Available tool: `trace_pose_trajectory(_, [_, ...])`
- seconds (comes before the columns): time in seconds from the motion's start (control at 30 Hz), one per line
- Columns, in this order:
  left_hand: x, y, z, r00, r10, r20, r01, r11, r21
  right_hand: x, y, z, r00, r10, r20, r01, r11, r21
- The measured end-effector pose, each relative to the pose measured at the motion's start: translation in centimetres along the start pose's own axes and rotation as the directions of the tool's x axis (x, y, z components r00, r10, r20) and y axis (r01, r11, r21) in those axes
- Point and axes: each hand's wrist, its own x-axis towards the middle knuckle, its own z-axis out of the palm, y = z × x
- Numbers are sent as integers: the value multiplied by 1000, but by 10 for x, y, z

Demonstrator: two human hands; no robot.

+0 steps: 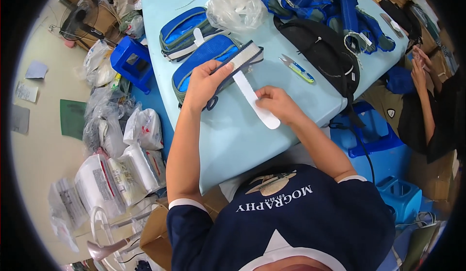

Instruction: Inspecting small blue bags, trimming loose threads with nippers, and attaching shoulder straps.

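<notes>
My left hand (202, 85) pinches a dark strap with a pale, ridged-looking face (246, 55), its thumb on top. This strap lies across a blue and grey pouch (204, 56) on the table. Between the thumb and fingers of my right hand (278, 104) is a long white strip (247, 90) with a rounded lower end. The strip slants up toward the strap; whether they are joined I cannot tell. Behind lies a second blue pouch (183, 27) with a small white tab. A pair of thread snips (298, 69) with blue and green handles rests to the right.
The pale blue table (233, 149) also carries a crumpled clear plastic bag (236, 10), a black bag (318, 48) and a heap of blue bags (315, 1). Blue stools (131, 61) stand beside it. A co-worker's hands (421, 67) show at the right; plastic packages (104, 186) line the left.
</notes>
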Motion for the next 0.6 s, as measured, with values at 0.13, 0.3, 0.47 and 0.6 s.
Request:
trace_pose_trajectory(0.13, [3,-11,2,998,64,-18,-63,997,44,-4,4,-4,1000,-3,-27,-1,988,-155])
trace_pose_trajectory(0.3, [13,-20,3,992,68,-111,-66,998,24,-24,-8,-13,935,169,-312,-50,934,354])
trace_pose_trajectory(0.47, [18,-33,7,992,81,-100,-66,987,144,-41,-7,-8,965,248,-84,-260,945,-199])
trace_pose_trajectory(0.6, [17,-30,6,996,79,-34,-74,989,130,-31,-19,-16,934,-354,-40,214,645,-733])
